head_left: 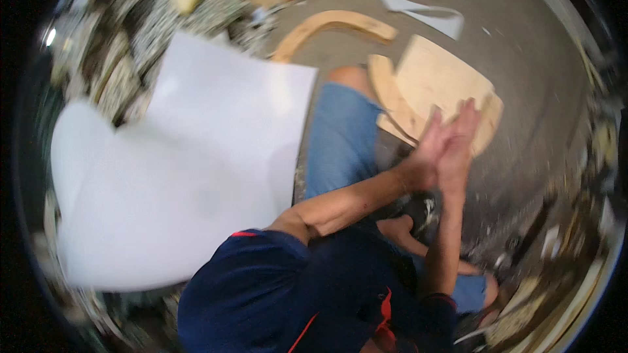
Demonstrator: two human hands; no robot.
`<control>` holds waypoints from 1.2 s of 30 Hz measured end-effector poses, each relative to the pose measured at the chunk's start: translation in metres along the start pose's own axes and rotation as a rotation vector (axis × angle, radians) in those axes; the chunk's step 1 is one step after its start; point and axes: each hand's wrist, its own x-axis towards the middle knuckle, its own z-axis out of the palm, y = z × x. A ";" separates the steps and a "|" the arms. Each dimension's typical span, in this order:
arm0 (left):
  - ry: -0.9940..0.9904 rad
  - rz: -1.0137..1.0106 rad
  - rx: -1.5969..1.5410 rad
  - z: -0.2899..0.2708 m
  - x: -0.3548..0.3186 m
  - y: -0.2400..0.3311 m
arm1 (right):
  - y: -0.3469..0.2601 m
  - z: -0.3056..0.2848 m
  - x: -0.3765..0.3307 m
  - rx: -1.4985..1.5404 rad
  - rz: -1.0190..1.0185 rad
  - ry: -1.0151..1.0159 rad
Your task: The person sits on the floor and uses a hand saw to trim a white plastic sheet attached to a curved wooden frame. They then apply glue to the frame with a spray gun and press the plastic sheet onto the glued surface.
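Note:
My left hand (pixel 425 155) and my right hand (pixel 456 150) are brought together, palm to palm or one over the other. Their fingers are stretched out, and I see nothing held in them. Both sit over the near edge of a pale, flat wooden panel (pixel 441 75) in front of my knees; whether they touch it I cannot tell. A curved wooden piece (pixel 390 95) lies along the panel's left side. More pale wood (pixel 489 121) shows at the panel's right, partly behind my fingers. The picture is slightly blurred around the hands.
A large, glossy white sheet (pixel 222 150) spreads on my left, its edge curled. An arched wooden piece (pixel 333 21) lies farther off on the grey floor (pixel 536 85), near a bent white strip (pixel 428 13). Scraps and debris (pixel 196 19) are heaped at the far left.

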 end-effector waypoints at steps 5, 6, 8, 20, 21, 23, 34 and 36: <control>-0.078 0.055 0.489 -0.007 -0.035 0.022 | 0.007 0.032 0.050 0.560 0.317 -0.082; -0.041 0.067 0.499 -0.010 -0.033 0.033 | 0.004 0.039 0.049 0.452 0.281 -0.079; 0.050 0.058 0.376 -0.019 -0.025 0.055 | -0.013 0.063 0.028 0.248 0.032 -0.096; -0.050 -0.041 0.713 -0.019 -0.128 0.182 | -0.039 0.075 0.057 0.464 -0.022 -0.144; 0.041 0.004 0.915 -0.021 -0.147 0.210 | -0.031 0.066 0.061 0.372 -0.004 -0.154; 0.621 0.181 1.920 -0.023 -0.187 0.284 | -0.011 0.044 0.061 0.196 0.139 -0.119; 2.290 -1.053 2.414 0.079 -0.383 0.503 | 0.110 -0.006 0.000 0.282 0.453 -0.150; 2.176 -1.075 2.266 0.085 -0.384 0.498 | 0.116 -0.009 -0.009 0.274 0.439 -0.161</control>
